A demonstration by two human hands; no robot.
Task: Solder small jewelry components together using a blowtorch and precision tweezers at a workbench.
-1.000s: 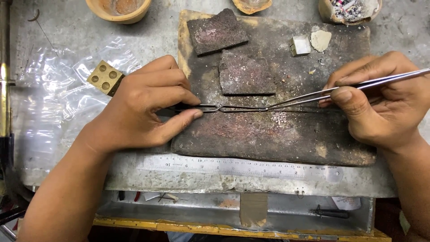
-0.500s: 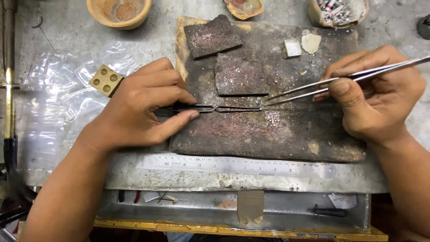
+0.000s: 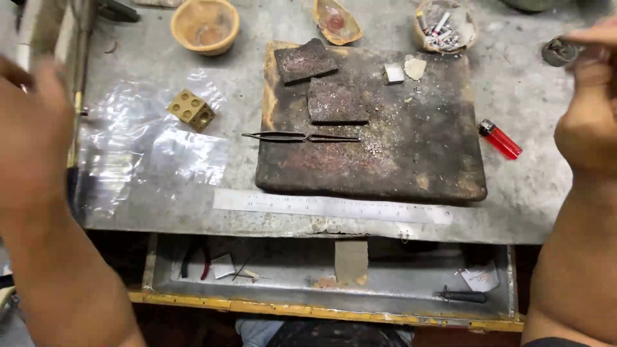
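Dark cross-lock tweezers (image 3: 302,137) lie alone on the charred soldering board (image 3: 385,173), their tips pointing right, just below the nearer of two dark slabs (image 3: 335,101). My left hand (image 3: 32,128) is raised at the far left, blurred, with nothing seen in it. At the far right edge my right hand (image 3: 588,115) is curled, next to a small dark round object (image 3: 556,51). Whether it holds anything is hidden. Both hands are well away from the board.
A steel ruler (image 3: 334,207) lies along the bench front, with a red lighter (image 3: 500,139) right of the board. A brass holed block (image 3: 191,109) rests on a plastic sheet (image 3: 148,154). Bowls (image 3: 204,24) line the back edge. An open drawer (image 3: 334,276) holds small tools.
Both hands have pulled off the board to the sides. The left hand let go of the dark tweezers, which stay on the board. The silver tweezers from the right hand are out of sight.
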